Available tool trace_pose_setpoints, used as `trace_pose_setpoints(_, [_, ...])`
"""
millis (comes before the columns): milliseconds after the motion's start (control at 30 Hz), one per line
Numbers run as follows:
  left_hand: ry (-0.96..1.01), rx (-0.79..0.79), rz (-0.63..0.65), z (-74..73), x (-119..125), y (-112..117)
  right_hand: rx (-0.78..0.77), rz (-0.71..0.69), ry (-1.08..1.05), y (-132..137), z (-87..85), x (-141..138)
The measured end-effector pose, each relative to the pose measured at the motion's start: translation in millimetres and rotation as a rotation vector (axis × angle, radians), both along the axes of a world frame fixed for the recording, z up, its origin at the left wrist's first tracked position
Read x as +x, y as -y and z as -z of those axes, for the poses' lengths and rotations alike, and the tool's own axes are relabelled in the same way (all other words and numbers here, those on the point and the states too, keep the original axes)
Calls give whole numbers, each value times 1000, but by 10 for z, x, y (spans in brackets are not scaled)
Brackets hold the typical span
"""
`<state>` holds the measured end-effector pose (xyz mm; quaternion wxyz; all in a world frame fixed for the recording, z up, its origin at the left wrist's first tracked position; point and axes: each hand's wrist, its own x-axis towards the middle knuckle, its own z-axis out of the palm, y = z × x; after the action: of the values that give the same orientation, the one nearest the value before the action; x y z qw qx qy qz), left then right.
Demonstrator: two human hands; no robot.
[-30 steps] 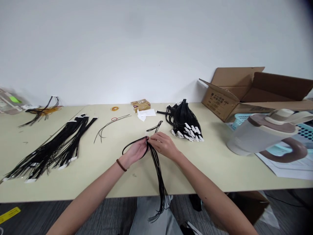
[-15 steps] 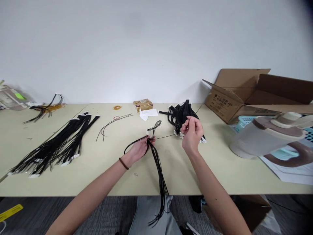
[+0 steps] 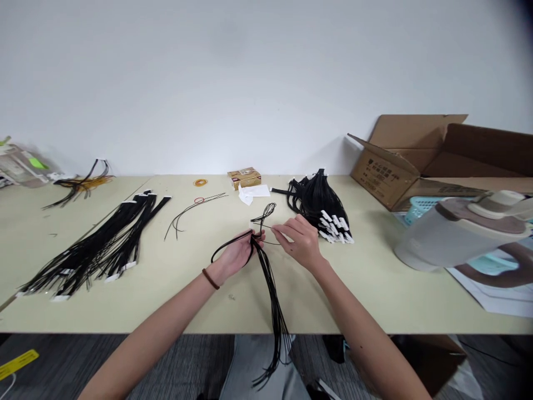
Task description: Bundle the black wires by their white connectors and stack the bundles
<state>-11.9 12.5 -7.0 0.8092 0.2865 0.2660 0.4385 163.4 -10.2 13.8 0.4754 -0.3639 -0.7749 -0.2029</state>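
My left hand [image 3: 239,251] is closed around a bundle of thin black wires [image 3: 270,283], near a small white connector [image 3: 251,225]. The wires hang over the table's front edge, and a loop of them sticks up above the fingers. Just right of it, my right hand [image 3: 300,241] pinches one thin black wire [image 3: 265,225] between thumb and fingertips. Behind that hand lies a pile of black wire harnesses [image 3: 320,197] with white connectors [image 3: 335,228]. More black harnesses [image 3: 100,244] are spread out at the left.
An open cardboard box [image 3: 387,166] stands at the back right, with a grey jug [image 3: 437,236] and a turquoise basket [image 3: 420,206] before it. Along the back are a small box [image 3: 244,178], a paper slip [image 3: 256,191] and yellow rings [image 3: 200,182]. Loose wires [image 3: 187,210] lie left of centre.
My right hand has come left and slightly down, closer to my left hand, and the white connectors of the pile behind it now show. My left hand has stayed in place.
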Motion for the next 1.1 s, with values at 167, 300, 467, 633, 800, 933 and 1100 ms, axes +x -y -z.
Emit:
trace_pose_setpoints(167, [4, 45, 30, 9, -3, 2, 5, 16, 28, -5, 3, 25])
trace_pose_setpoints(300, [-12, 58, 25, 6, 2, 9, 27, 10, 47, -1, -1, 22])
trace_pose_setpoints(467, [-23, 91, 2, 5, 5, 15, 40, 11, 48, 3, 1, 16])
trace_pose_setpoints(633, [-33, 95, -17, 6, 2, 15, 27, 17, 61, 13, -4, 16])
trace_pose_setpoints(800, [-36, 121, -23, 10, -2, 12, 33, 11, 76, 26, -19, 7])
trace_pose_setpoints(933, [-45, 122, -36, 21, -5, 7, 17, -7, 92, 33, -27, -2])
trace_pose_setpoints(1100, [-32, 105, -56, 48, 1, -9, 8, -16, 128, 41, -24, -12])
